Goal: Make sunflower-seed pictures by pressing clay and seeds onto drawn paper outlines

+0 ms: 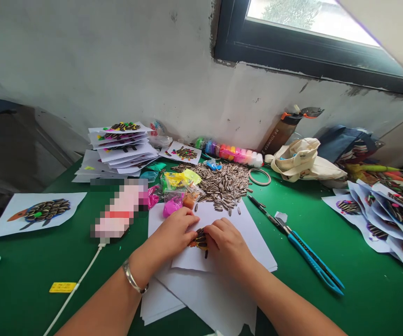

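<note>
A small seed collage (200, 239), made of striped sunflower seeds on yellow and orange clay, lies on a white sheet (189, 261) between my hands. My left hand (175, 232) rests on the sheet at the collage's left edge, thumb and fingers apart. From the right, my right hand (227, 240) reaches over the collage with its fingers bent and pressed together at the seeds. What is in those fingertips is hidden. Just beyond are a pile of sunflower seeds (224, 182) and bags of coloured clay, with a purple lump (172, 205) closest to my left hand.
Finished collages stand stacked at the back left (124, 151) and lie heaped at the right (390, 214). Blue tweezers (315, 261), a dark pen (262, 207) and a tape ring (259, 177) lie right. A white cable (79, 284) crosses the green table (372, 298). A bottle (280, 133) leans near the wall.
</note>
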Available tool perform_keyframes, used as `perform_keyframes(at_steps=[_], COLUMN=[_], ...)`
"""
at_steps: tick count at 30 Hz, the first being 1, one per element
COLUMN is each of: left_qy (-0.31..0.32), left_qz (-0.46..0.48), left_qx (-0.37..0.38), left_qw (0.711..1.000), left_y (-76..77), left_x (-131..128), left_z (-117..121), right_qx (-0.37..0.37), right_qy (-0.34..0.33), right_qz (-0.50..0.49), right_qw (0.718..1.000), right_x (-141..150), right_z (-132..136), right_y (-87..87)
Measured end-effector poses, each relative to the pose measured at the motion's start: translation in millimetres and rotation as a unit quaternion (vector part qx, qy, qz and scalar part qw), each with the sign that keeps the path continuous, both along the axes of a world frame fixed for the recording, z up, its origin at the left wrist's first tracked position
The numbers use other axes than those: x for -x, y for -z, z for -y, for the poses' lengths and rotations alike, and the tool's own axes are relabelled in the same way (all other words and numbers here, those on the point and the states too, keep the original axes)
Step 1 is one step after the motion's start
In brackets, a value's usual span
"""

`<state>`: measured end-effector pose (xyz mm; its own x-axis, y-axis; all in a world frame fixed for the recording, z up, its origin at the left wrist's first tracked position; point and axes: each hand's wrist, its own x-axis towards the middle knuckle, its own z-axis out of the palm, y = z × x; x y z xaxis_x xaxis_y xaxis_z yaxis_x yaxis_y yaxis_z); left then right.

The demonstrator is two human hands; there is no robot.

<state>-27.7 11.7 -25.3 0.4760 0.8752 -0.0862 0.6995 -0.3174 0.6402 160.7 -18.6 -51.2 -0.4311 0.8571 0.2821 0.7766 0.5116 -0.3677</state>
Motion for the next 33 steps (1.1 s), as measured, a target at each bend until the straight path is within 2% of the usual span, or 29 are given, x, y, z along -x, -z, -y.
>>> perform_keyframes(at_steps=[7, 16, 20, 24, 29, 33], left_qy=[-0.008, -0.005, -0.011, -0.013, -0.018, -0.02], left_qz=[0.005, -0.009, -0.009, -0.009, 0.0, 0.001], left_qx=[0.002, 0.018, 0.025, 0.024, 0.023, 0.023], left_qw=[1.0, 1.0, 1.0, 1.0, 1.0, 1.0], left_y=[0.7, -6.0, -5.2, -3.8, -4.3, -5.9], left_x=[0.4, -2.0, -1.3, -1.0, -1.4, -2.1], left_z=[-0.2, 0.0, 1.0, 0.8, 0.4, 0.3], right_qx=[0.004, 0.018, 0.028, -0.005, -0.028, -0.014], right_qy=[0.026, 0.017, 0.046, 0.085, 0.079, 0.087], right_qz=[0.002, 0.013, -0.02, -0.044, 0.001, 0.019], right_qw=[1.0, 1.0, 0.998, 0.995, 0.996, 0.996], right_x=[-11.8, -7.7, -18.7, -32.7, -36.2, -36.7], right_z=[-1.1, -1.9, -12.3, -30.6, -45.0, -46.2], right_y=[-5.3, -3.1, -3.4, -0.3, 11.0, 11.1])
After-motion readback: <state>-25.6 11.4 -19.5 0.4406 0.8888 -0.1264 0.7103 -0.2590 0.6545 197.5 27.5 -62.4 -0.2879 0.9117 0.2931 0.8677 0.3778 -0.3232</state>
